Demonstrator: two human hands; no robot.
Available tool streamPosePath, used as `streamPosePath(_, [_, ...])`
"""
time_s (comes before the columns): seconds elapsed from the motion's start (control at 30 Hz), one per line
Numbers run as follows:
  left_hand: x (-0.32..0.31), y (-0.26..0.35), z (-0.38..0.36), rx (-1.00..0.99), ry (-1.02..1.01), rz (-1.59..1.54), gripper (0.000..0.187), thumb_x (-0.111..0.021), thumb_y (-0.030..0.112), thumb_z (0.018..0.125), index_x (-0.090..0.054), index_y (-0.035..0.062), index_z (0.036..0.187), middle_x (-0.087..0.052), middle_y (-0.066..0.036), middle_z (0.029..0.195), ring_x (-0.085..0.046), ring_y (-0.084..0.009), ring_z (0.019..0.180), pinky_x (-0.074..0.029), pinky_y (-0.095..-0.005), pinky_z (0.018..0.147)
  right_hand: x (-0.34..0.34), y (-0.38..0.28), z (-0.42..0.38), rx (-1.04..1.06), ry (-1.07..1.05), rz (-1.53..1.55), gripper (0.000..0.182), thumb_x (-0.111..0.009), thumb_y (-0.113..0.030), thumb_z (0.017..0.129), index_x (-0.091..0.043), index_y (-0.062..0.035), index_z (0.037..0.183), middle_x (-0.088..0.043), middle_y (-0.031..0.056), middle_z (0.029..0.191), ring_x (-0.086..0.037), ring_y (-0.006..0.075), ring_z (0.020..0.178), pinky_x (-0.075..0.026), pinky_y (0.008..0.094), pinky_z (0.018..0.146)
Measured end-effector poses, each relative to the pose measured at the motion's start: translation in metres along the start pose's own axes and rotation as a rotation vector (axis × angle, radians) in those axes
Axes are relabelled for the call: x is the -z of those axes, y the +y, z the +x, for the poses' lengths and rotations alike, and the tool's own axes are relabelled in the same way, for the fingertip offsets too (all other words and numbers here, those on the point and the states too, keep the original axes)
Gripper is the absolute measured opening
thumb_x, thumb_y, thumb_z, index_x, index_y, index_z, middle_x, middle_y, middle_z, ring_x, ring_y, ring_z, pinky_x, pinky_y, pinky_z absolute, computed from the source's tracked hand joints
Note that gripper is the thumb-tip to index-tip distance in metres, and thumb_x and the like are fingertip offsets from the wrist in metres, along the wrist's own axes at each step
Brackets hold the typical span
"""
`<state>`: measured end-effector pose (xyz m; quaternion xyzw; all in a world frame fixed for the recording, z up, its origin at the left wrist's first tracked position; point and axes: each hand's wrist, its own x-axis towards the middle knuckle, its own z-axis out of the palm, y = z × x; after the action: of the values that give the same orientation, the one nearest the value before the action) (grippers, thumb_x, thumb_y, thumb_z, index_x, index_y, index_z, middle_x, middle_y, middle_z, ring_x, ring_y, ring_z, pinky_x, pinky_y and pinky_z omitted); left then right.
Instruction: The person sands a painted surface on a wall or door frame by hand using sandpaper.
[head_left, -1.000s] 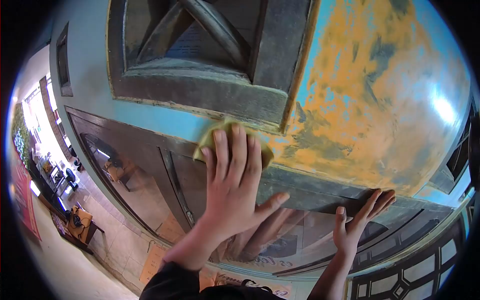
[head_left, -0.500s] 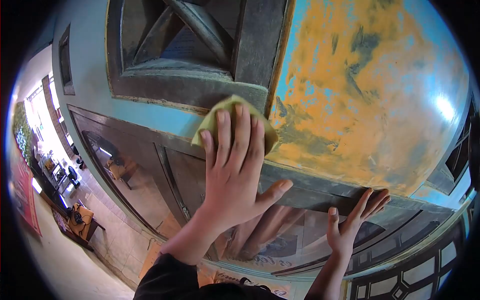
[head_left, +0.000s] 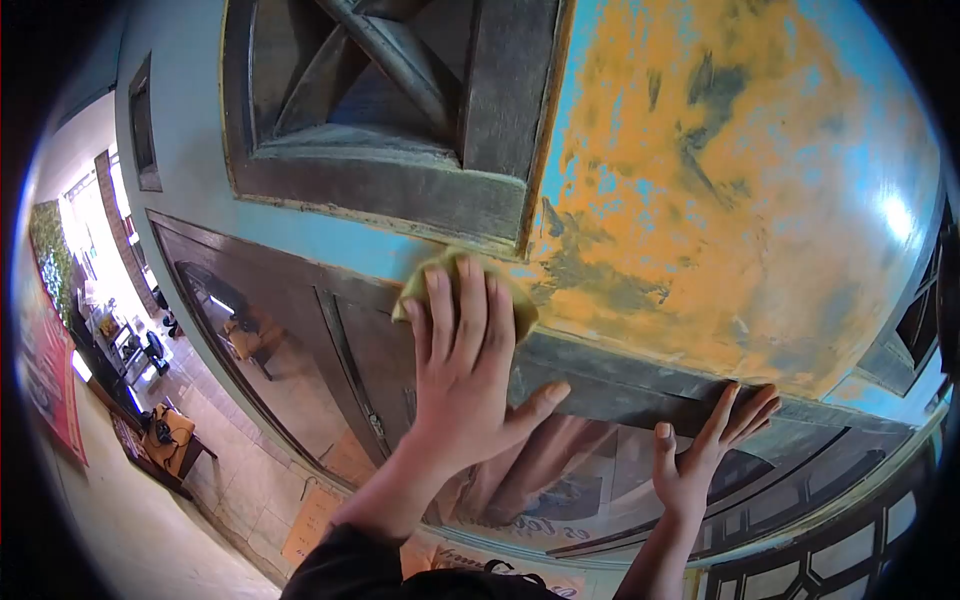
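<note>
My left hand [head_left: 465, 370] lies flat over a yellow-green sheet of sandpaper [head_left: 522, 312], its fingers pressing it against the wall. The sheet sits below the corner of a dark wooden vent frame [head_left: 390, 205], where a pale blue strip meets the dark wooden beam [head_left: 620, 375]. Its underside is hidden. Right of it is a wall panel [head_left: 690, 200] with patchy orange, blue and dark grey paint. My right hand [head_left: 700, 450] rests with fingers spread on the dark beam, holding nothing.
Below the beam are glass panes [head_left: 590, 480] with reflections and lettering. At left, a tiled floor [head_left: 235, 440] runs past a small wooden table [head_left: 172, 440] toward a bright opening. A red banner [head_left: 50, 390] hangs at far left. A dark lattice [head_left: 830, 560] stands at lower right.
My left hand and the sandpaper have moved down and slightly left, off the vent frame's lower corner. My right hand stays in place on the beam. The view has shifted slightly.
</note>
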<state>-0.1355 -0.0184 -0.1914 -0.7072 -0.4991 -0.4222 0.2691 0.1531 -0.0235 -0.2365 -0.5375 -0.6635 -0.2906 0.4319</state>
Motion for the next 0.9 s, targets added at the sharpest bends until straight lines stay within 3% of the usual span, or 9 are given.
streamPosePath(0.07, [0.018, -0.001, 0.026, 0.031, -0.007, -0.027, 0.103, -0.049, 0.065, 0.092, -0.015, -0.0116, 0.152, -0.006, -0.035, 0.16, 0.0, -0.0536, 0.148, -0.001, -0.0655, 0.115, -0.001, 0.001, 0.001, -0.01, -0.002, 0.036, 0.088, -0.053, -0.061, 0.094, -0.015, -0.0175, 0.16, 0.006, 0.0276, 0.163, 0.012, 0.0513, 0.148, 0.006, 0.0697, 0.112])
streamPosePath(0.17, [0.008, -0.002, 0.015, 0.022, 0.021, -0.025, 0.104, -0.049, 0.065, 0.092, -0.015, -0.0119, 0.152, -0.006, -0.035, 0.16, 0.0, -0.0534, 0.148, 0.0, -0.0649, 0.115, -0.002, 0.0, 0.002, 0.01, 0.02, 0.007, 0.087, -0.048, -0.061, 0.095, -0.014, -0.0142, 0.16, 0.005, 0.0233, 0.165, 0.01, 0.0469, 0.15, 0.006, 0.0668, 0.114])
streamPosePath(0.43, [0.014, -0.001, 0.025, 0.035, 0.017, -0.006, 0.101, -0.05, 0.062, 0.093, -0.014, -0.0124, 0.152, -0.005, -0.035, 0.16, 0.0, -0.0538, 0.148, -0.002, -0.0657, 0.115, -0.001, 0.002, 0.0, 0.005, -0.001, -0.002, 0.086, -0.049, -0.061, 0.095, -0.015, -0.0147, 0.16, 0.005, 0.0243, 0.165, 0.01, 0.0472, 0.15, 0.006, 0.0669, 0.114])
streamPosePath(0.57, [-0.005, 0.003, -0.005, 0.02, 0.032, -0.01, 0.103, -0.051, 0.062, 0.092, -0.015, -0.0125, 0.152, -0.006, -0.035, 0.16, 0.0, -0.054, 0.148, -0.002, -0.0662, 0.115, 0.0, 0.002, 0.0, 0.025, 0.002, -0.003, 0.087, -0.049, -0.06, 0.096, -0.015, -0.0132, 0.16, 0.005, 0.0243, 0.165, 0.01, 0.0473, 0.15, 0.006, 0.0668, 0.114])
streamPosePath(0.73, [0.019, -0.002, 0.035, 0.035, 0.021, -0.001, 0.104, -0.047, 0.067, 0.092, -0.014, -0.0127, 0.152, -0.007, -0.036, 0.159, 0.0, -0.0539, 0.148, 0.001, -0.0643, 0.116, -0.001, 0.002, -0.001, -0.002, -0.015, 0.031, 0.087, -0.051, -0.062, 0.094, -0.017, -0.0155, 0.16, 0.005, 0.0269, 0.164, 0.011, 0.0499, 0.149, 0.006, 0.069, 0.113])
streamPosePath(0.9, [-0.003, 0.007, 0.0, 0.041, 0.036, -0.028, 0.105, -0.046, 0.067, 0.093, -0.012, -0.0118, 0.153, -0.005, -0.035, 0.16, 0.001, -0.0531, 0.149, -0.001, -0.0636, 0.116, 0.0, 0.003, -0.001, -0.007, -0.024, 0.04, 0.087, -0.051, -0.062, 0.094, -0.018, -0.0164, 0.16, 0.006, 0.0285, 0.163, 0.012, 0.0516, 0.148, 0.006, 0.0702, 0.112])
